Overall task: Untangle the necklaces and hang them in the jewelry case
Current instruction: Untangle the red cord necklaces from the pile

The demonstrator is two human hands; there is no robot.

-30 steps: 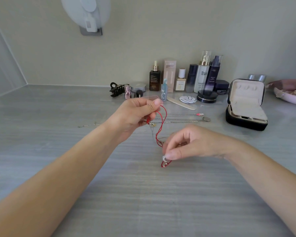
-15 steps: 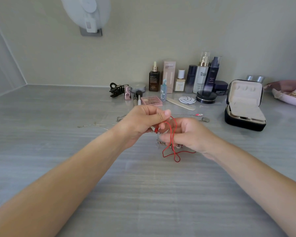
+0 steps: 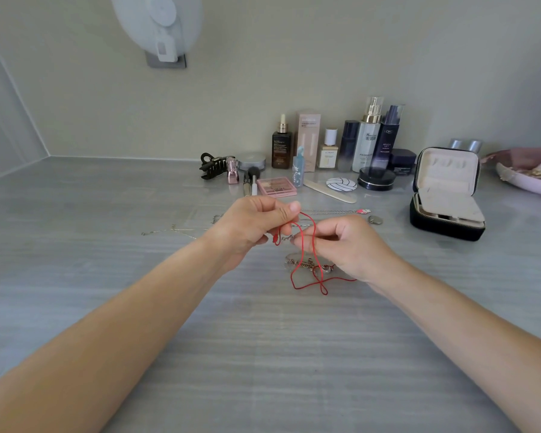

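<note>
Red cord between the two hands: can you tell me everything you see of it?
The thin red cord is a limp string necklace. The left hand pinches its top between thumb and finger; the right hand pinches a strand lower. Its loops hang down and cross on the grey tabletop, across a tangle of metal chain.

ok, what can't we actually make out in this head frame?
Head view only:
- How red cord and metal chain interlock: strands too thin, partly behind right hand.
- Where left hand pinches the cord: covered by its fingers.
- Jewelry case lid hooks: too small to tell if anything hangs there.
- Pink dish: cut off by the right edge.
- Two silver caps: lower parts hidden behind the case lid.
</note>
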